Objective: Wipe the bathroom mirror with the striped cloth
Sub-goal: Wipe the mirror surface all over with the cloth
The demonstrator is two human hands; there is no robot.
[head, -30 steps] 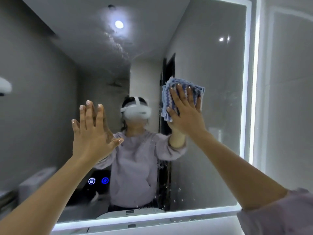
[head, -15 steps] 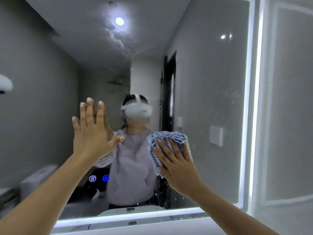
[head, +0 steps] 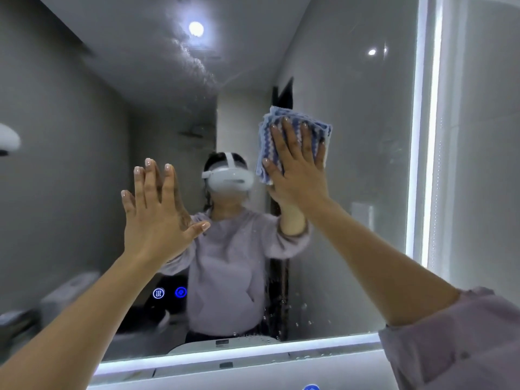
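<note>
- A large, wall-mounted bathroom mirror (head: 351,164) filled most of the view, with a glowing white light strip (head: 430,164) along its right and bottom edges.
- The glass reflected a grey-walled room, a round ceiling lamp (head: 196,28) and a dark doorway behind the person.
- A pale, blurred white surface (head: 253,372) ran below the mirror's bottom edge.
- The folded blue-and-white zigzag-striped cloth (head: 266,142) lay flat on the glass at upper centre, just right of the reflected white headset (head: 229,178).
- The right hand (head: 298,175) pressed the cloth to the mirror, its fingers (head: 288,136) straight and spread over the fabric.
- The left hand (head: 154,218) was held up flat at the glass to the left, lower than the cloth. Its fingers (head: 168,181) were straight and close together, the thumb out to the side, holding nothing. Whether it touched the glass could not be told.
- A cloudy streak of smears (head: 197,63) ran diagonally below the lamp's reflection.
- Water droplets (head: 281,308) dotted the lower centre of the glass.
- Both forearms crossed the lower view and hid parts of the mirror; a lilac sleeve (head: 450,342) was pushed up on the right arm.
- A white rounded object (head: 8,140) sat cut off at the left edge.
- 2 round lit touch icons showed low in the glass: 1 white (head: 158,293) with 3 wavy lines, 1 blue (head: 180,292) too blurred to read.
</note>
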